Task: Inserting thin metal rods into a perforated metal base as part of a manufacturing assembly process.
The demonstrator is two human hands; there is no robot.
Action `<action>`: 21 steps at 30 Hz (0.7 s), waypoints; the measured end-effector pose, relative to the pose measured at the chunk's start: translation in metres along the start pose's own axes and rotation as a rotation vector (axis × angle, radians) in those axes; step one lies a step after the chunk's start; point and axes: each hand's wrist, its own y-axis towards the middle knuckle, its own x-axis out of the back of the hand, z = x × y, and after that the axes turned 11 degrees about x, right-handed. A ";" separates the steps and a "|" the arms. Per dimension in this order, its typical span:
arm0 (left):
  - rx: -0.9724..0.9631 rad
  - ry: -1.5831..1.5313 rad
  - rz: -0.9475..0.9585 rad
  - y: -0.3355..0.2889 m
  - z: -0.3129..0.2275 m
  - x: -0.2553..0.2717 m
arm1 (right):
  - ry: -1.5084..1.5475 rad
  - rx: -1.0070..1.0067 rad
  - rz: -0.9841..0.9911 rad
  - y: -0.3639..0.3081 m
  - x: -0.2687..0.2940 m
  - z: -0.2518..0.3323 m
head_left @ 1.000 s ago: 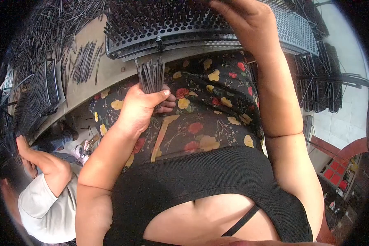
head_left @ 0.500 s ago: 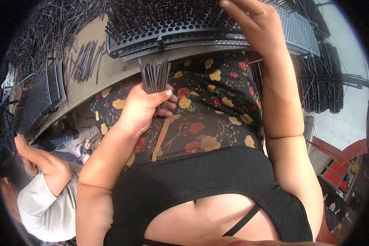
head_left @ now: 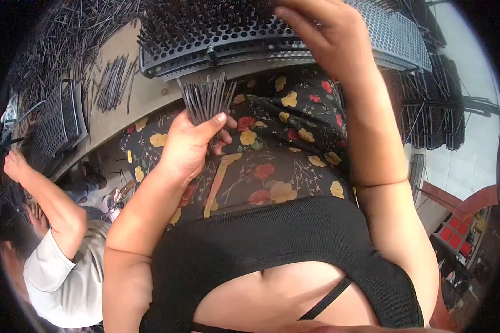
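Observation:
My left hand [head_left: 197, 136] is wrapped round a bundle of thin dark rods [head_left: 208, 100], held upright above my lap with their upper ends fanning apart. The thumb lies across the front of the bundle. At the top edge, my right hand [head_left: 333, 36] reaches over a grey perforated metal rack [head_left: 233, 50]. Its thumb and fingers come close together there; what they pinch, if anything, I cannot make out. Many dark rods [head_left: 183, 28] stand upright in the rack's holes, mostly on its left and middle part.
Loose rods [head_left: 112, 83] lie on the table [head_left: 150, 94] to the left, below a large heap of rods [head_left: 78, 28]. A second perforated rack [head_left: 53, 119] stands farther left, by a co-worker in a pale shirt [head_left: 66, 283]. More dark rods fill racks [head_left: 433, 102] at right.
My right hand has shifted left over the rack. The bundle in my left hand has spread wider at the top. At left, the co-worker's arm has moved outward.

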 end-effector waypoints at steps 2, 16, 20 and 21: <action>-0.022 -0.020 -0.019 -0.003 -0.002 -0.001 | -0.276 -0.142 -0.155 -0.016 -0.008 0.018; -0.088 -0.067 0.058 -0.009 -0.012 -0.016 | 0.547 -0.854 -0.596 -0.033 -0.013 0.036; -0.055 -0.038 0.039 -0.005 -0.009 -0.015 | 0.236 -0.635 -0.833 -0.040 0.020 0.009; -0.038 -0.028 0.031 -0.004 -0.009 -0.015 | 0.234 -0.633 -0.828 -0.041 0.022 0.006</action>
